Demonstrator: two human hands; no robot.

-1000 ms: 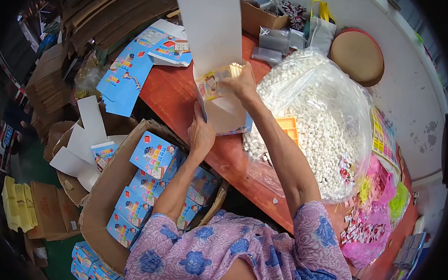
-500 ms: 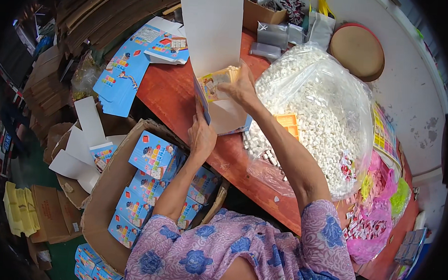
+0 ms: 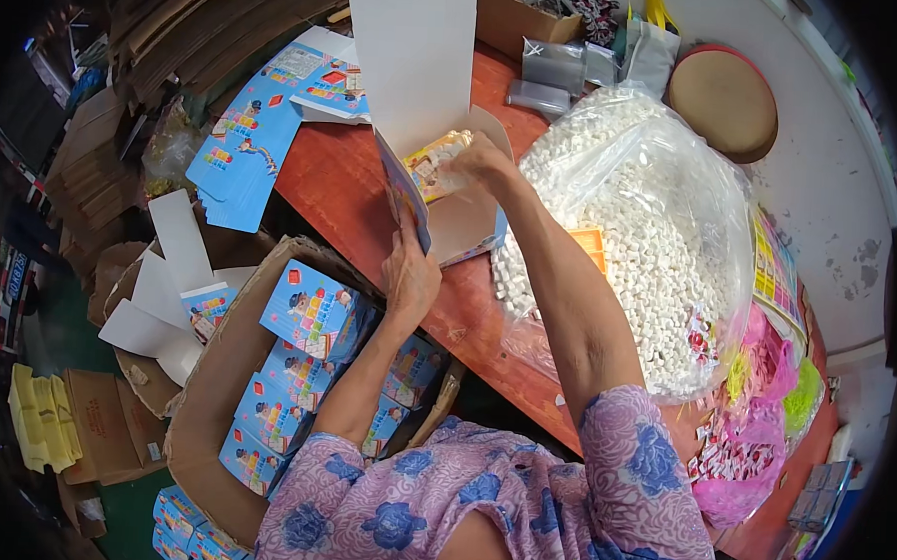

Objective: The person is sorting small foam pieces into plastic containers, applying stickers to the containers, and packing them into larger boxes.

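An open blue-and-white carton (image 3: 466, 226) stands on the red table (image 3: 333, 185), its tall white lid flap raised. My left hand (image 3: 409, 273) grips the carton's near blue side wall. My right hand (image 3: 474, 161) reaches into the carton's mouth, fingers closed on a small clear packet with yellow contents (image 3: 434, 164). Just right of the carton lies a big clear bag of small white pieces (image 3: 661, 219).
A cardboard box of finished blue cartons (image 3: 300, 359) sits below the table at my left. Flat blue carton blanks (image 3: 254, 141) lie on the table's far left. Pink and green bags (image 3: 752, 433) sit at right, with a round lid (image 3: 722, 97) beyond the big bag.
My right hand has pushed the small packet further down into the open carton. My left hand has stayed on the carton's side wall.
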